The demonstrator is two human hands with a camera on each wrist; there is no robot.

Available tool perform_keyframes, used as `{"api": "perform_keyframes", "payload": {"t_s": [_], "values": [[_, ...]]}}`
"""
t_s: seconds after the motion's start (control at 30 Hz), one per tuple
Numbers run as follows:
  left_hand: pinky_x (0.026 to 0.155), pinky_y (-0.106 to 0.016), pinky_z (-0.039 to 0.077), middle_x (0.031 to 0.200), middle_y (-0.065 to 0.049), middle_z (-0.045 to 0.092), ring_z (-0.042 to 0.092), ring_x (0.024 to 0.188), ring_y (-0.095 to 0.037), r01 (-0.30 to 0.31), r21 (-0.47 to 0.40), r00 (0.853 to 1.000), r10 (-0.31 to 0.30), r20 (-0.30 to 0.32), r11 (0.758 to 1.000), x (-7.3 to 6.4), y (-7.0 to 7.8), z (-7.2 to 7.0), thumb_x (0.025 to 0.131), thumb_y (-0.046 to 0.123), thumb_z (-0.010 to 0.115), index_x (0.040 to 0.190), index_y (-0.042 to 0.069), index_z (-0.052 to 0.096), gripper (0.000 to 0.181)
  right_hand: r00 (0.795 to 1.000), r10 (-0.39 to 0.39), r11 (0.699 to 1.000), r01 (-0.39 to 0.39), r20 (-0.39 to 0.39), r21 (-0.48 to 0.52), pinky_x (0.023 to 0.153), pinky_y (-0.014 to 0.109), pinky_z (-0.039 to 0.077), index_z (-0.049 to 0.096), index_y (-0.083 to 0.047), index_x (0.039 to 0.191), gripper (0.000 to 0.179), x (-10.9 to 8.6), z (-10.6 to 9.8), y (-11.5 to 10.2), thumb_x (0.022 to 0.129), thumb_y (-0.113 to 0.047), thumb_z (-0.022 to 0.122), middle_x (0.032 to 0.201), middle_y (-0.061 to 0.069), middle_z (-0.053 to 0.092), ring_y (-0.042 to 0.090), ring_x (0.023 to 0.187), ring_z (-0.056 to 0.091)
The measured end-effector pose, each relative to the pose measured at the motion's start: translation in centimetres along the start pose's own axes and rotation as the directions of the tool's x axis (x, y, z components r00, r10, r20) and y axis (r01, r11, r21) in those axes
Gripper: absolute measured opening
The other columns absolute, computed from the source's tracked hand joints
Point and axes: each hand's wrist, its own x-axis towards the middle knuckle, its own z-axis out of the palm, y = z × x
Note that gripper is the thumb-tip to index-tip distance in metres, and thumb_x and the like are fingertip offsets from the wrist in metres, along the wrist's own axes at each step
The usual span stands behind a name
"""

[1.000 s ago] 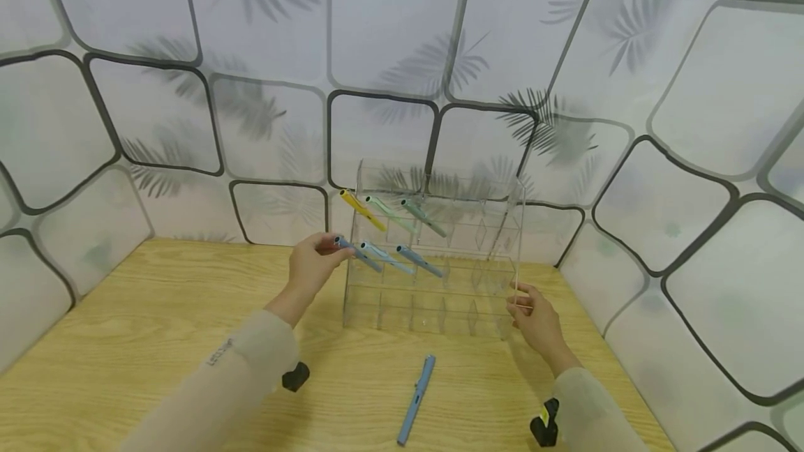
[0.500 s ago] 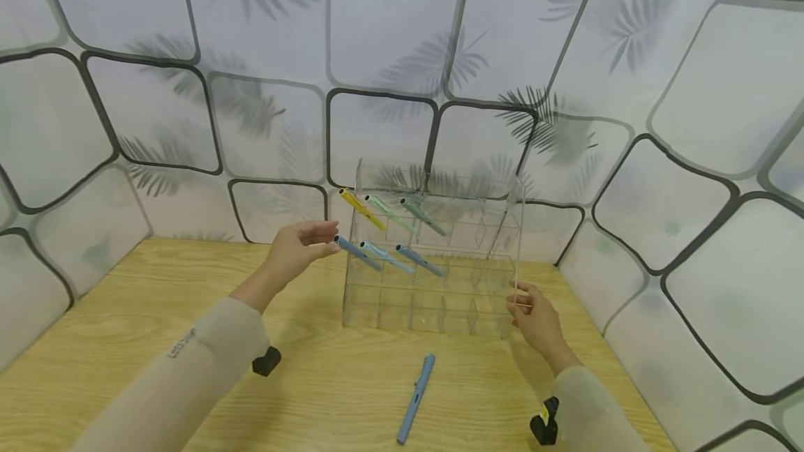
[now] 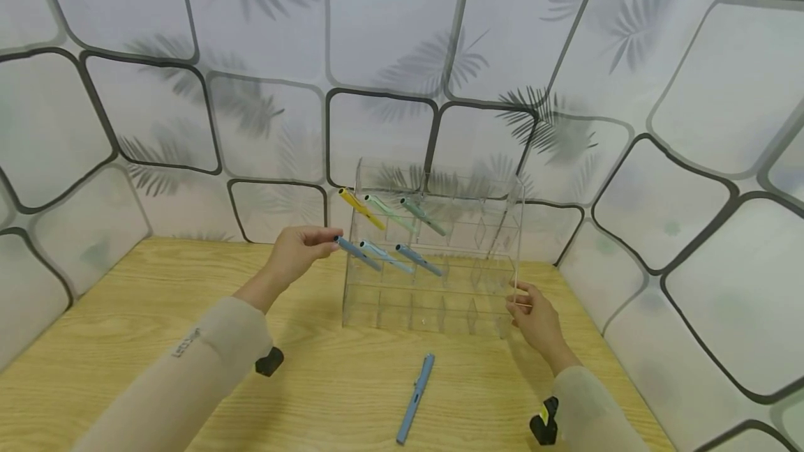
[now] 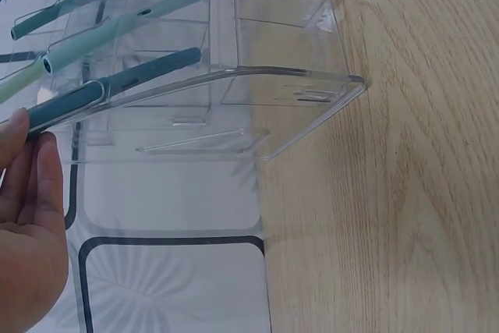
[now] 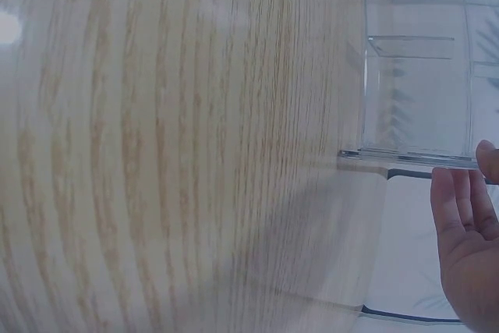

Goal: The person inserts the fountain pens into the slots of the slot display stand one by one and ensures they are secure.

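Observation:
A clear acrylic pen rack [image 3: 458, 312] with stepped, divided rows stands on the table. My left hand [image 3: 290, 260] is at its left side, thumb and fingertips pinching the cap end of a dark blue pen [image 3: 358, 254] that lies slanted in the middle row. Beside that pen rest a light blue pen [image 3: 386, 257] and another blue pen [image 3: 419, 260]. Higher up lie a yellow pen [image 3: 361, 208], a mint green pen [image 3: 389, 213] and a grey-green pen [image 3: 423, 217]. My right hand [image 3: 538, 323] grips the rack's right side panel, with thumb and fingers on either face.
One loose blue pen [image 3: 415, 400] with a clip lies on the wooden table [image 3: 339, 396] in front of the rack. A patterned curtain [image 3: 270, 131] rises close behind the rack and along both sides.
My left hand drew back leftward from the dark blue pen with its fingers spread, then brought its fingertips together at the cap end. My right hand and the rack stayed in place.

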Motion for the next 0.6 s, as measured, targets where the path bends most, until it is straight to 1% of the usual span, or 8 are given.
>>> {"api": "perform_keyframes", "payload": {"t_s": [0.17, 0.2, 0.3, 0.43, 0.5, 0.6], "values": [[0.084, -0.035, 0.054, 0.11, -0.013, 0.067, 0.065, 0.095, -0.025, 0.003, 0.006, 0.999, -0.003, -0.043, 1.0, 0.0, -0.1, 0.21, 0.089, 0.014, 0.069, 0.118, 0.001, 0.066, 0.032, 1.0, 0.001, 1.0, -0.001, 0.0, 0.001, 0.075, 0.036, 0.057, 0.042, 0.0, 0.137, 0.045, 0.05, 0.01, 0.05, 0.095, -0.001, 0.057, 0.118, 0.027, 0.057, 0.036, 0.099, 0.061], [0.083, -0.036, 0.054, 0.108, -0.012, 0.068, 0.065, 0.094, -0.024, 0.006, 0.006, 0.999, -0.006, -0.052, 1.0, 0.01, -0.09, 0.27, 0.089, 0.015, 0.07, 0.117, 0.001, 0.067, 0.032, 1.0, 0.001, 1.0, -0.001, -0.001, 0.002, 0.075, 0.036, 0.057, 0.042, 0.0, 0.138, 0.045, 0.05, 0.01, 0.05, 0.094, -0.001, 0.057, 0.118, 0.027, 0.057, 0.036, 0.099, 0.061], [0.08, -0.034, 0.055, 0.105, -0.012, 0.069, 0.066, 0.089, -0.021, 0.013, 0.028, 0.997, -0.011, -0.077, 1.0, -0.03, -0.05, 0.41, 0.088, 0.017, 0.071, 0.115, 0.002, 0.068, 0.032, 1.0, -0.001, 1.0, 0.001, -0.001, 0.0, 0.074, 0.036, 0.057, 0.042, 0.0, 0.137, 0.046, 0.05, -0.01, 0.07, 0.094, -0.001, 0.057, 0.117, 0.027, 0.057, 0.036, 0.098, 0.061], [0.075, -0.03, 0.055, 0.103, -0.011, 0.069, 0.066, 0.088, -0.022, 0.02, 0.051, 0.995, -0.015, -0.097, 0.998, -0.11, 0.0, 0.5, 0.086, 0.02, 0.072, 0.114, 0.003, 0.069, 0.032, 1.0, -0.005, 1.0, 0.005, -0.001, -0.005, 0.074, 0.036, 0.057, 0.042, 0.0, 0.137, 0.046, 0.06, -0.02, 0.1, 0.094, 0.0, 0.057, 0.117, 0.027, 0.058, 0.035, 0.098, 0.061], [0.077, -0.031, 0.055, 0.106, -0.011, 0.069, 0.065, 0.092, -0.024, 0.016, 0.049, 0.996, -0.012, -0.09, 0.999, -0.09, -0.01, 0.5, 0.086, 0.02, 0.073, 0.116, 0.004, 0.068, 0.034, 1.0, -0.006, 1.0, 0.006, -0.001, -0.006, 0.074, 0.036, 0.057, 0.042, 0.0, 0.137, 0.046, 0.06, -0.02, 0.11, 0.094, 0.0, 0.057, 0.117, 0.027, 0.058, 0.035, 0.098, 0.061], [0.084, -0.035, 0.054, 0.116, -0.012, 0.065, 0.062, 0.103, -0.027, -0.013, 0.047, 0.999, 0.015, -0.048, 0.999, -0.04, -0.04, 0.36, 0.085, 0.015, 0.073, 0.124, 0.004, 0.063, 0.041, 1.0, 0.0, 1.0, 0.0, -0.003, -0.002, 0.074, 0.036, 0.057, 0.043, 0.0, 0.137, 0.045, 0.05, 0.0, 0.11, 0.094, -0.001, 0.057, 0.117, 0.027, 0.058, 0.035, 0.098, 0.061]]}}
